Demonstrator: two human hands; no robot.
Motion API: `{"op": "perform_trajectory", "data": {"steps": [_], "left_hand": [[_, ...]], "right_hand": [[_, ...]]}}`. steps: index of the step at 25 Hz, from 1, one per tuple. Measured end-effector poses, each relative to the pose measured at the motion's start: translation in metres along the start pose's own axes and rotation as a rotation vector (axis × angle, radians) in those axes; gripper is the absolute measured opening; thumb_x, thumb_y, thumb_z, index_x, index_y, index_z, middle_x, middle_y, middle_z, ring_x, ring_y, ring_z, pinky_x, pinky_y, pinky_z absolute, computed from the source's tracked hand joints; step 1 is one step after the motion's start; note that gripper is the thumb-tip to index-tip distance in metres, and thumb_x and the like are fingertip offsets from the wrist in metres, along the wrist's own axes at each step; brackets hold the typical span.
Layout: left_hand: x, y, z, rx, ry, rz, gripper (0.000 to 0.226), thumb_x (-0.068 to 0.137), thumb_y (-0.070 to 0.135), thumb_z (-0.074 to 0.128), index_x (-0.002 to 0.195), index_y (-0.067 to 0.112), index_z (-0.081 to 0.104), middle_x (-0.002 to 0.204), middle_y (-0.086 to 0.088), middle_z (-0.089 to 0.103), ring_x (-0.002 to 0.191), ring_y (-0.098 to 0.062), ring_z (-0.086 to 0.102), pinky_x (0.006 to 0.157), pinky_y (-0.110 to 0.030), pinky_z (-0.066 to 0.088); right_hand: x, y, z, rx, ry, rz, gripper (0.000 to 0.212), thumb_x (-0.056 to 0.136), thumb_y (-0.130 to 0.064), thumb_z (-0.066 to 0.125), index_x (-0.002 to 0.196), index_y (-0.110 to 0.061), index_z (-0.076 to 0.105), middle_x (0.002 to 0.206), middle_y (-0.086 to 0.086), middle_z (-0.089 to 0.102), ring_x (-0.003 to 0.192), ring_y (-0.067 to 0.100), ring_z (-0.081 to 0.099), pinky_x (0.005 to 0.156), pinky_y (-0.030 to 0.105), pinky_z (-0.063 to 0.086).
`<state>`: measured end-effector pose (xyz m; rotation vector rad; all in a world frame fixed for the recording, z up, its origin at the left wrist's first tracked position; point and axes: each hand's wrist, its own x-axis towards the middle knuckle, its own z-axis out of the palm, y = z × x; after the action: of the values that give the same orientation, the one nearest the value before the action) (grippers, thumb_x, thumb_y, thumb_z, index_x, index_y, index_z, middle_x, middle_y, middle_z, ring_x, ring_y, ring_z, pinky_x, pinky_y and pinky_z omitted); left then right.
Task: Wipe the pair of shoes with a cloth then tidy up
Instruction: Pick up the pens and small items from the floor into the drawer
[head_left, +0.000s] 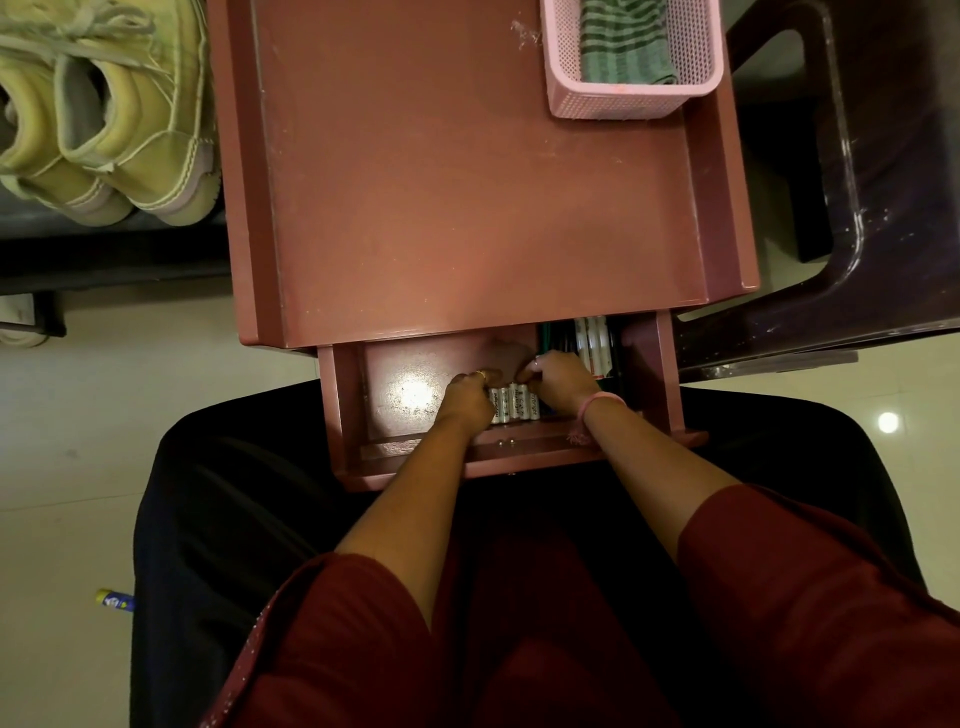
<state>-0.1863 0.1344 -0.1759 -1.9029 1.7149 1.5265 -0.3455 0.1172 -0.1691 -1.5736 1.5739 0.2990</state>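
Both hands are down in the open drawer (353, 415) right in front of the person's lap. The left hand (467, 402) and the right hand (563, 382) sit close together, knuckles up, either side of a short row of batteries (511, 402) standing against the drawer's near wall. Fingers on both are curled over, and it looks as if they are pinching at or nudging those batteries, though from above I cannot tell whether either hand really grips one.

Now, what the job turns on lies well away from them. The cloth (626, 44), green and striped, sits folded in the pink basket (631, 101) at the far right corner of the worktop (467, 182), its length running away from the person. It lies up and to the right of the hands, so the right hand is the nearer one, and a straight reach forward over the tray rim should meet it.

The shoes (114, 119), a pale yellow pair, stand side by side off to the far left on a lower shelf, heels toward us. The left hand is better placed for those.
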Motion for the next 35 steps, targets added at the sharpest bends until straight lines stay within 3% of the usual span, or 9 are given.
{"op": "perform_trajectory", "data": {"steps": [2, 5, 16, 22, 24, 26, 28, 32, 35], "left_hand": [[-0.002, 0.003, 0.0, 0.025, -0.036, 0.022, 0.06, 0.086, -0.006, 0.043, 0.141, 0.02, 0.048, 0.131, -0.021, 0.045, 0.118, -0.034, 0.051, 0.099, -0.026, 0.038], [-0.003, 0.006, -0.001, 0.064, -0.086, 0.053, 0.058, 0.088, -0.006, 0.04, 0.139, 0.019, 0.049, 0.133, -0.02, 0.035, 0.118, -0.035, 0.05, 0.107, -0.03, 0.037], [-0.006, 0.003, -0.005, 0.066, -0.112, 0.07, 0.054, 0.09, -0.002, 0.045, 0.137, 0.024, 0.052, 0.13, -0.02, 0.042, 0.123, -0.029, 0.047, 0.104, -0.025, 0.036], [-0.031, -0.004, -0.036, -0.025, -0.006, 0.101, 0.042, 0.092, 0.001, 0.047, 0.132, 0.008, 0.056, 0.136, -0.012, 0.056, 0.126, -0.026, 0.05, 0.1, -0.02, 0.033], [-0.045, -0.011, -0.051, -0.099, 0.036, 0.098, 0.037, 0.092, 0.0, 0.047, 0.127, 0.003, 0.059, 0.131, -0.013, 0.059, 0.12, -0.028, 0.055, 0.096, -0.023, 0.038], [-0.059, -0.017, -0.067, -0.181, 0.088, 0.098, 0.032, 0.093, 0.002, 0.049, 0.122, 0.004, 0.061, 0.126, -0.011, 0.062, 0.117, -0.027, 0.057, 0.093, -0.023, 0.04], [-0.088, -0.028, -0.084, -0.238, 0.13, 0.117, 0.029, 0.094, 0.005, 0.05, 0.121, 0.006, 0.062, 0.121, -0.009, 0.062, 0.114, -0.023, 0.057, 0.09, -0.019, 0.04], [-0.12, -0.036, -0.11, -0.358, 0.165, 0.139, 0.029, 0.094, 0.008, 0.051, 0.121, 0.01, 0.061, 0.107, -0.004, 0.062, 0.107, -0.022, 0.06, 0.094, -0.027, 0.045], [-0.156, -0.051, -0.138, -0.473, 0.269, 0.18, 0.029, 0.094, 0.011, 0.052, 0.122, 0.009, 0.06, 0.096, 0.0, 0.062, 0.099, -0.02, 0.062, 0.086, -0.027, 0.047]], "right_hand": [[0.002, 0.001, 0.001, -0.008, -0.011, 0.007, 0.03, 0.088, 0.001, 0.052, 0.107, -0.011, 0.072, 0.117, 0.008, 0.067, 0.111, 0.024, 0.059, 0.098, 0.026, 0.042], [0.003, 0.0, 0.0, -0.062, -0.036, -0.013, 0.032, 0.088, 0.0, 0.051, 0.107, -0.015, 0.072, 0.116, 0.008, 0.066, 0.109, 0.024, 0.059, 0.095, 0.025, 0.043], [-0.002, 0.0, -0.004, -0.031, -0.036, -0.025, 0.048, 0.081, 0.009, 0.047, 0.117, -0.017, 0.067, 0.121, 0.005, 0.064, 0.113, 0.022, 0.057, 0.095, 0.026, 0.042], [-0.034, -0.006, -0.026, 0.201, 0.14, 0.016, 0.026, 0.091, -0.005, 0.053, 0.111, -0.01, 0.069, 0.115, 0.007, 0.067, 0.102, 0.017, 0.062, 0.092, 0.023, 0.045], [-0.05, -0.015, -0.036, 0.26, 0.178, 0.03, 0.024, 0.092, -0.005, 0.053, 0.109, -0.009, 0.069, 0.111, 0.008, 0.067, 0.084, 0.011, 0.06, 0.077, 0.016, 0.044], [-0.061, -0.027, -0.048, 0.273, 0.221, 0.016, 0.024, 0.092, -0.004, 0.052, 0.109, -0.008, 0.069, 0.106, 0.008, 0.067, 0.079, 0.008, 0.055, 0.064, 0.004, 0.038], [-0.086, -0.052, -0.054, 0.252, 0.243, -0.034, 0.022, 0.092, -0.006, 0.052, 0.108, -0.008, 0.068, 0.094, 0.001, 0.065, 0.075, 0.004, 0.053, 0.061, 0.0, 0.036], [-0.107, -0.083, -0.067, 0.28, 0.296, -0.074, 0.02, 0.09, -0.007, 0.055, 0.104, -0.011, 0.07, 0.091, 0.002, 0.065, 0.086, 0.012, 0.06, 0.082, 0.022, 0.046], [-0.121, -0.123, -0.069, 0.333, 0.344, -0.15, 0.02, 0.09, -0.003, 0.055, 0.104, -0.006, 0.068, 0.091, 0.012, 0.068, 0.076, 0.01, 0.06, 0.075, 0.018, 0.048]]}}
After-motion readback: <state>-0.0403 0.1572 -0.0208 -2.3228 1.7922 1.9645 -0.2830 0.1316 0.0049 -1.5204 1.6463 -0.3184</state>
